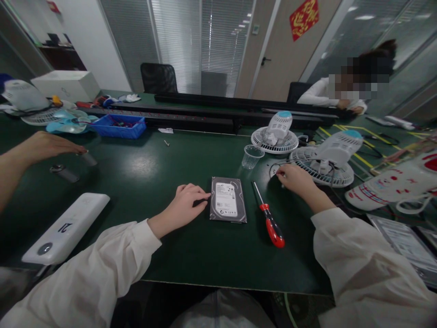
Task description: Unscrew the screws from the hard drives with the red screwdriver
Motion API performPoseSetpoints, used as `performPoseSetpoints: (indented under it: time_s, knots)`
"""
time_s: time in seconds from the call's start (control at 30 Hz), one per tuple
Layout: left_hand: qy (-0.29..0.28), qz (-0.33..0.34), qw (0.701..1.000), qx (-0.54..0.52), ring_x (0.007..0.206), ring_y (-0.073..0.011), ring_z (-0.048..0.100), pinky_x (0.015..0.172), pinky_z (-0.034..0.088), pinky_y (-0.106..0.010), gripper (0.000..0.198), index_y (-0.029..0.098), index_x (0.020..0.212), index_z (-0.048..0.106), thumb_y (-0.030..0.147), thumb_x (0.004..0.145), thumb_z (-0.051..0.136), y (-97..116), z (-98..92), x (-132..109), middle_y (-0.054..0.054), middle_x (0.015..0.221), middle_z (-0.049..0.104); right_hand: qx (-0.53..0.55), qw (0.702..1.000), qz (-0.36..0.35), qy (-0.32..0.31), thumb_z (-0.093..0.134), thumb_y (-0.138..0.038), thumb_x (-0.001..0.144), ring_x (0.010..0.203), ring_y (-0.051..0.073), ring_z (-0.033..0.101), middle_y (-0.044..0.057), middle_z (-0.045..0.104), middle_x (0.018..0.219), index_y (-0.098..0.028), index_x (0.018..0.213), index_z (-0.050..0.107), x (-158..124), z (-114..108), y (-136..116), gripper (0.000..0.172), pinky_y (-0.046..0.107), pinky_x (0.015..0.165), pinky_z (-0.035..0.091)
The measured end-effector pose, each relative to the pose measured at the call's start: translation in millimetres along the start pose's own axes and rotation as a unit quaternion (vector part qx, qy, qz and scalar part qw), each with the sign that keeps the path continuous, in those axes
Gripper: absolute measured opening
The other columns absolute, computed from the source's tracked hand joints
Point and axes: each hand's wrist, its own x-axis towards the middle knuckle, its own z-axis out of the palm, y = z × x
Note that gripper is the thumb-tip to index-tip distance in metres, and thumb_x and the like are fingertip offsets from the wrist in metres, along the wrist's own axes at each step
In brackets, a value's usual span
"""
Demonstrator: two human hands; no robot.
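A silver hard drive with a white label lies flat on the green table, near its front edge. My left hand rests beside the drive, fingertips touching its left edge, holding nothing. A red-handled screwdriver lies just right of the drive. My right hand is further right, fingers pinched together on something very small, next to a white fan lying face down. Both arms are in white sleeves.
A clear plastic cup and a second white fan stand behind the drive. A white device lies at front left. Another person's hand reaches in from the left near small cylinders. A blue tray is at the back left. A co-worker sits at back right.
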Motion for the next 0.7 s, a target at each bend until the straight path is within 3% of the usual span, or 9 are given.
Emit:
performPoseSetpoints:
  time_s: [0.43,0.7]
  knots:
    - [-0.001,-0.002,1.0,0.01,0.115,-0.027,0.061,0.113,0.037,-0.058,0.036,0.025,0.137,0.073,0.026,0.103,0.058,3.5,-1.2,0.9,-0.006,0.116,0.074,-0.03,0.999,-0.022,0.0,0.044,-0.021,0.101,0.104,0.031,0.07,0.023,0.073,0.117,-0.005,0.109,0.072,-0.1,5.7,-1.1,0.034,0.035,0.077,0.045]
    - [-0.005,-0.003,1.0,0.004,0.116,-0.0266,0.061,0.113,0.036,-0.058,0.034,0.027,0.133,0.075,0.028,0.103,0.058,3.1,-2.2,0.1,-0.005,0.118,0.074,0.066,0.998,-0.009,0.012,0.058,-0.021,0.086,0.089,0.027,0.067,0.015,0.073,0.096,-0.016,0.079,0.065,2.3,7.0,7.5,0.012,0.033,0.07,0.04]
